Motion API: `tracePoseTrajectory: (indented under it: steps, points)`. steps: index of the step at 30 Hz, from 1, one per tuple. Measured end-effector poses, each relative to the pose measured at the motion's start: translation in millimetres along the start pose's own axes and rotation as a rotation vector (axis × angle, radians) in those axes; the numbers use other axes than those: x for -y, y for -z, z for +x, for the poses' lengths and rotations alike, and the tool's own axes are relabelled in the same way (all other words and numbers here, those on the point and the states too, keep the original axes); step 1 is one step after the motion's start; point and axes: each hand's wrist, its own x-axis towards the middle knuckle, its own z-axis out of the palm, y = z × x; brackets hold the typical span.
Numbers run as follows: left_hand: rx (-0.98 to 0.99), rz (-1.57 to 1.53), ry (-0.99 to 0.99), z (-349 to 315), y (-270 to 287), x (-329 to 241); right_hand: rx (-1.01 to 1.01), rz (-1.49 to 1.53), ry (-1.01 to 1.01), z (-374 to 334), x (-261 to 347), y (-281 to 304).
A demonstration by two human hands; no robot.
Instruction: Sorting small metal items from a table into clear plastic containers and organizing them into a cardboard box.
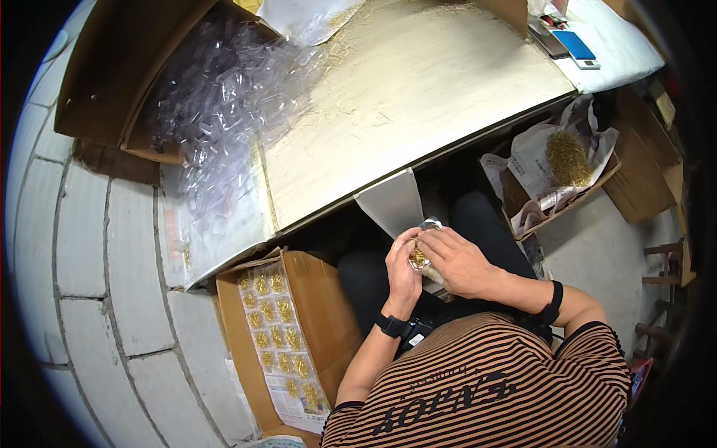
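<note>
Above my lap, both hands are closed around a small clear plastic box [431, 223] holding thin gold-coloured metal pieces [418, 258]. My left hand [403, 272] grips it from the side, fingers wrapped along its edge. Across its top lies my right hand [459, 261], fingers pressed together and covering much of it. Whether the lid is on cannot be made out. To the left, a cardboard box [317, 299] contains rows of clear boxes [273, 321] filled with similar gold pieces.
A pale table [418, 89] stands ahead, with scattered gold pieces. Clear plastic boxes [224, 104] spill from a large carton [112, 75]. On the right, a paper-lined carton [523, 213] holds a gold heap [567, 159]. A blue-screened device [575, 46] lies at the far right.
</note>
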Motion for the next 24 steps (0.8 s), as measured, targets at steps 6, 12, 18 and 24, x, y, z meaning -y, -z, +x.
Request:
tracePoseTrajectory:
  steps: [6, 12, 18, 24]
  points:
    - [0.096, -0.078, -0.005, 5.7, -8.5, 0.9, -0.11, -0.116, -0.057, 3.3, -2.7, 16.1]
    - [0.143, -0.072, 0.037, 4.9, -12.4, 2.9, 0.035, -0.169, 0.072, -5.2, -8.6, 12.8]
    - [0.202, -0.12, 0.128, 2.6, -2.4, -5.7, -0.237, -0.01, -0.098, 0.8, -19.4, 45.5]
    - [0.183, -0.152, 0.099, -1.8, -14.7, -2.8, -0.041, 0.133, -0.216, 0.1, -7.6, 31.2]
